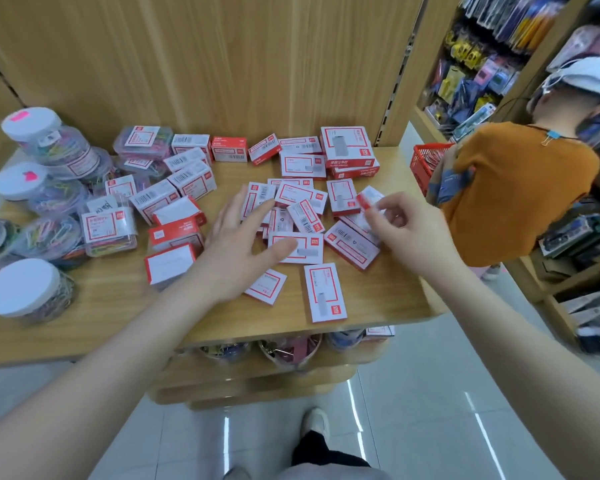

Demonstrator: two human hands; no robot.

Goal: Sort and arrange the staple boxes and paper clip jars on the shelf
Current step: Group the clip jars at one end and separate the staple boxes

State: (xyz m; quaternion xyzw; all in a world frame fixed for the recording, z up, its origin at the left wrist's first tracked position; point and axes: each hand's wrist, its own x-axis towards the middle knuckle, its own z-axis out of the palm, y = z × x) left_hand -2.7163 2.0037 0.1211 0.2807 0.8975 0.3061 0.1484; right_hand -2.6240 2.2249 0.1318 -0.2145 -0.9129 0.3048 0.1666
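Several red-and-white staple boxes lie scattered across the middle of the wooden shelf. Clear paper clip jars with white lids stand and lie at the left end, full of coloured clips. My left hand hovers flat, fingers spread and straight, over the boxes at the centre, thumb over one box. My right hand pinches a small staple box between thumb and fingertips, lifted slightly above the pile. A bigger stack of staple boxes sits at the back right.
A person in an orange shirt stands close on the right beside a red basket. Wooden back panels rise behind the shelf. Lower shelves hold tubs of binder clips. Racks of stationery hang at the far right.
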